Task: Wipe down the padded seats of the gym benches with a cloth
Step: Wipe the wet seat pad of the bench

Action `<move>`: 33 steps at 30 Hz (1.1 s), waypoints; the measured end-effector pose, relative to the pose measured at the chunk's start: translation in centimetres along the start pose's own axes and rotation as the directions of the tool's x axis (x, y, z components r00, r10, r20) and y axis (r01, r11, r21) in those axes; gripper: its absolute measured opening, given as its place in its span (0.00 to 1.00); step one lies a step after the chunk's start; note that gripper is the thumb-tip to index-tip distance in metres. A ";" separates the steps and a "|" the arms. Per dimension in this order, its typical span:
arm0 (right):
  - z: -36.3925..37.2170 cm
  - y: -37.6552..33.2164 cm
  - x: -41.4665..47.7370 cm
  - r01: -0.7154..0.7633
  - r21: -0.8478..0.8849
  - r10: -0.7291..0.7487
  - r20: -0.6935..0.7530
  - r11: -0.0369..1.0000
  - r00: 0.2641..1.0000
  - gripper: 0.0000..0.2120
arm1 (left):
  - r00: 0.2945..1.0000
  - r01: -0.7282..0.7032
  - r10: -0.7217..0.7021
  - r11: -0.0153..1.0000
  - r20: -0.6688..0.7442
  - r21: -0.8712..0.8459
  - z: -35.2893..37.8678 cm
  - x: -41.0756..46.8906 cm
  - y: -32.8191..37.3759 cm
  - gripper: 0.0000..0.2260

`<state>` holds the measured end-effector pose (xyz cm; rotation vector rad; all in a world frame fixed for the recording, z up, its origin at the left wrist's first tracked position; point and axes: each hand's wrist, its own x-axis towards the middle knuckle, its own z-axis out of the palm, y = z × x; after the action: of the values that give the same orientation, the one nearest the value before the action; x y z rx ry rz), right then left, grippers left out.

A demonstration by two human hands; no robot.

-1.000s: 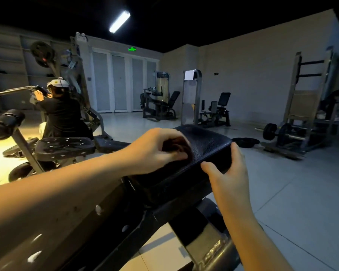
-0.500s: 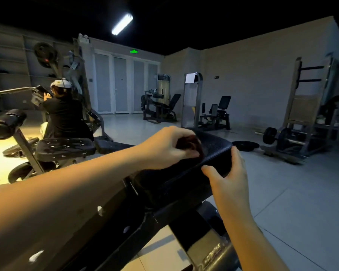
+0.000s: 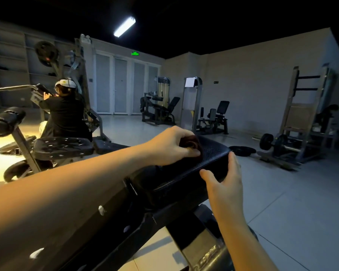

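Observation:
A black padded bench seat (image 3: 211, 155) runs from the lower left toward the middle of the view. My left hand (image 3: 168, 146) grips a bunched dark brown cloth (image 3: 192, 143) and presses it on the top of the seat near its far end. My right hand (image 3: 223, 178) holds the seat's near right edge, thumb on top and fingers wrapped round the side. Most of the cloth is hidden under my fingers.
Another black perforated seat (image 3: 63, 147) with a roller pad (image 3: 6, 120) stands to the left. A person in black (image 3: 67, 116) works at a machine behind it. Weight machines (image 3: 159, 106), a barbell rack (image 3: 301, 118) and a plate (image 3: 242, 150) stand on the grey floor.
My left hand has slid the cloth along the seat toward its far end. My right hand has kept its hold on the seat edge.

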<state>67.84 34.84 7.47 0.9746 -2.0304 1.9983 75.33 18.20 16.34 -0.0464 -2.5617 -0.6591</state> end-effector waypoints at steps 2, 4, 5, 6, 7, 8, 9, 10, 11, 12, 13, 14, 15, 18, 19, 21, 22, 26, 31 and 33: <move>-0.1 0.2 0.1 0.007 0.000 -0.007 0.003 1.000 1.000 0.43 | 0.996 -0.024 0.026 0.999 0.085 -0.025 -0.9 -0.9 0.4 0.05; -0.2 0.2 0.1 0.015 -0.003 -0.015 0.012 1.000 1.000 0.43 | 0.998 0.029 -0.032 0.998 0.061 0.052 -2.3 -0.8 -1.3 0.04; -0.1 0.3 0.1 0.019 -0.006 -0.019 0.014 1.000 1.000 0.43 | 0.997 0.068 -0.072 0.989 0.026 0.129 -3.1 -0.2 -2.7 0.04; 0.0 0.4 0.2 0.021 -0.014 -0.020 0.014 1.000 1.000 0.43 | 0.992 0.129 -0.127 0.967 -0.023 0.222 -3.7 0.7 -4.2 0.04; 0.0 0.4 0.1 0.029 -0.025 -0.029 0.015 0.999 0.999 0.43 | 0.978 0.206 -0.190 0.929 -0.082 0.308 -4.0 1.7 -5.4 0.04; 0.1 0.4 0.1 0.037 -0.041 -0.036 0.013 0.999 0.999 0.43 | 0.956 0.290 -0.253 0.886 -0.147 0.362 -3.8 2.6 -6.2 0.06; 0.2 0.3 0.0 0.043 -0.053 -0.042 0.012 0.998 0.999 0.44 | 0.933 0.354 -0.296 0.857 -0.205 0.374 -3.3 3.6 -6.5 0.09; 0.2 0.2 0.0 0.042 -0.059 -0.042 0.010 0.997 0.999 0.44 | 0.921 0.377 -0.302 0.853 -0.246 0.361 -2.5 4.6 -6.2 0.10; 0.2 0.2 -0.1 0.042 -0.061 -0.041 0.013 0.997 0.999 0.44 | 0.922 0.361 -0.280 0.870 -0.266 0.337 -1.4 5.5 -5.5 0.11; 0.2 0.2 -0.1 0.037 -0.061 -0.036 0.015 0.997 0.999 0.43 | 0.937 0.311 -0.237 0.900 -0.256 0.305 -0.3 6.0 -4.1 0.10; 0.1 0.2 0.0 0.033 -0.064 -0.032 0.015 0.997 0.999 0.43 | 0.959 0.235 -0.180 0.937 -0.219 0.259 0.7 6.2 -2.4 0.09; 0.1 0.2 0.1 0.026 -0.065 -0.026 0.007 0.998 1.000 0.43 | 0.979 0.149 -0.117 0.970 -0.165 0.194 1.4 5.8 -0.7 0.07; 0.1 0.3 0.2 0.025 -0.065 -0.025 0.002 0.998 1.000 0.43 | 0.993 0.070 -0.056 0.989 -0.106 0.128 1.9 4.9 0.8 0.06; 0.0 0.4 0.3 0.022 -0.050 -0.021 0.008 0.999 1.000 0.43 | 0.999 -0.044 0.044 0.999 0.005 0.013 1.4 0.7 2.3 0.06; 0.0 0.3 0.2 0.024 -0.053 -0.024 0.014 0.998 1.000 0.43 | 1.000 -0.007 0.007 1.000 0.010 -0.019 0.5 -0.4 2.0 0.07; 0.0 0.2 0.1 0.028 -0.058 -0.027 0.019 0.998 0.999 0.44 | 0.991 0.131 -0.132 0.984 0.000 -0.118 -1.6 -1.8 0.9 0.08; 0.0 0.1 0.0 0.027 -0.061 -0.026 0.022 0.998 0.999 0.44 | 0.977 0.207 -0.213 0.959 -0.011 -0.196 -2.6 -2.3 0.4 0.09; 0.0 0.0 -0.1 0.014 -0.067 -0.013 0.016 0.998 1.000 0.43 | 0.899 0.399 -0.437 0.847 -0.034 -0.351 -4.1 -2.3 -1.5 0.10; -0.1 0.1 -0.1 0.015 -0.070 -0.015 0.008 0.997 1.000 0.43 | 0.828 0.387 -0.359 0.922 -0.430 -0.025 -3.3 -2.6 -3.0 0.16; -0.1 0.1 0.0 0.016 -0.062 -0.015 0.006 0.998 1.000 0.43 | 0.874 0.235 -0.167 0.967 -0.456 0.095 -3.2 -3.7 -2.0 0.13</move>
<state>67.79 34.89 7.40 0.9819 -2.0682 1.9147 79.77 15.34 16.14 0.3864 -2.1722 -0.4823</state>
